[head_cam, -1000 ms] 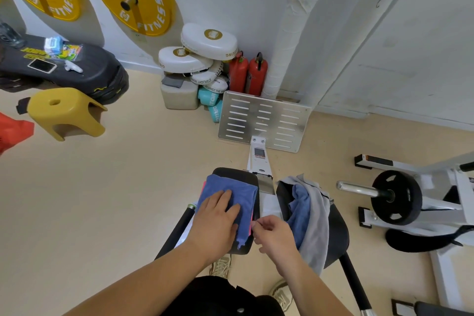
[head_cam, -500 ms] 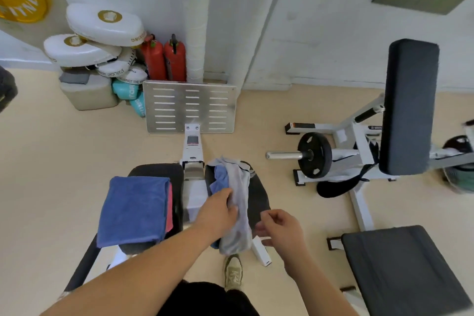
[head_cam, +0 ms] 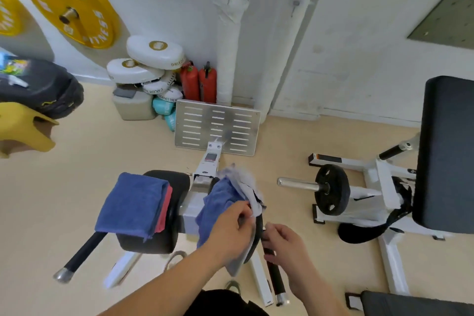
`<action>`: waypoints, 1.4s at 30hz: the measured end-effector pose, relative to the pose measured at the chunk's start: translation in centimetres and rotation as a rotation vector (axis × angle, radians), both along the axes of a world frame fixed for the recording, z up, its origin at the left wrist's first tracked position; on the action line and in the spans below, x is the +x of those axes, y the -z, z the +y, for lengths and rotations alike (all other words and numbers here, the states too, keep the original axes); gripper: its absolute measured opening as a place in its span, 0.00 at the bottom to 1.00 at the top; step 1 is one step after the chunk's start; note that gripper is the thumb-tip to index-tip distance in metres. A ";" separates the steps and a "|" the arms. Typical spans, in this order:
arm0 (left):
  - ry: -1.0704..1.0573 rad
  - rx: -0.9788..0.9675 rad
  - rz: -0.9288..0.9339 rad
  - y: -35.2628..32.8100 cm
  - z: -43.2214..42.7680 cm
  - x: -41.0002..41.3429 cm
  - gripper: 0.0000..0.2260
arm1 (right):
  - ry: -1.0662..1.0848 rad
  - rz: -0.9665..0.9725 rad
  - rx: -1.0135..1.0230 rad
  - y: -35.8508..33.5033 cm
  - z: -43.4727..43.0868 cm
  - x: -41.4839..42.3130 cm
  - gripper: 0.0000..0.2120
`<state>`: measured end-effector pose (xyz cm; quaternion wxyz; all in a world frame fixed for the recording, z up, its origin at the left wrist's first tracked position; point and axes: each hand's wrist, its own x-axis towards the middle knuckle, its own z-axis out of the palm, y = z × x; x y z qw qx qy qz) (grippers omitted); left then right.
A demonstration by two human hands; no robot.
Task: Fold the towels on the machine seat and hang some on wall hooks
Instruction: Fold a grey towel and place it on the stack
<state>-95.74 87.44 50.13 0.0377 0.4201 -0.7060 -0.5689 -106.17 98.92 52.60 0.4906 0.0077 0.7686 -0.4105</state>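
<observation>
Towel (head_cam: 247, 183) (grey) gripped by left hand (head_cam: 230, 228), pad (head_cam: 154, 88) lettered STARLIGHT

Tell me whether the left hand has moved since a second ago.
Yes. The left hand left the folded blue towel and crossed rightward over the white centre rail to grip the grey towel.

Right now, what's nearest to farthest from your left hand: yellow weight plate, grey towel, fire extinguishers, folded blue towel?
1. Grey towel, gripped in the left hand.
2. Folded blue towel, to its left.
3. Fire extinguishers, farther ahead.
4. Yellow weight plate, far upper left.
</observation>
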 end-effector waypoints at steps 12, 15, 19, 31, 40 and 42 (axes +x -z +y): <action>-0.244 0.063 0.190 -5.4 5.0 0.6 0.05 | 0.099 -0.011 -0.303 -4.2 1.2 -2.6 0.10; -0.306 0.071 0.170 -6.2 5.3 0.7 0.09 | 0.136 -0.060 -0.378 -5.4 2.2 -2.3 0.12; -0.305 0.062 0.181 -7.3 5.4 0.5 0.10 | 0.137 -0.072 -0.447 -7.1 3.5 -2.3 0.10; 0.186 -0.268 0.199 -13.5 6.1 -0.5 0.08 | -0.254 0.484 -0.256 -9.3 8.4 -3.1 0.26; 0.363 -0.458 0.225 -17.9 3.5 0.4 0.06 | -0.551 0.488 -0.540 -14.8 6.8 -5.5 0.07; 0.453 -0.423 0.126 -17.9 2.3 1.1 0.09 | -0.531 0.416 -0.597 -15.5 6.8 -6.0 0.11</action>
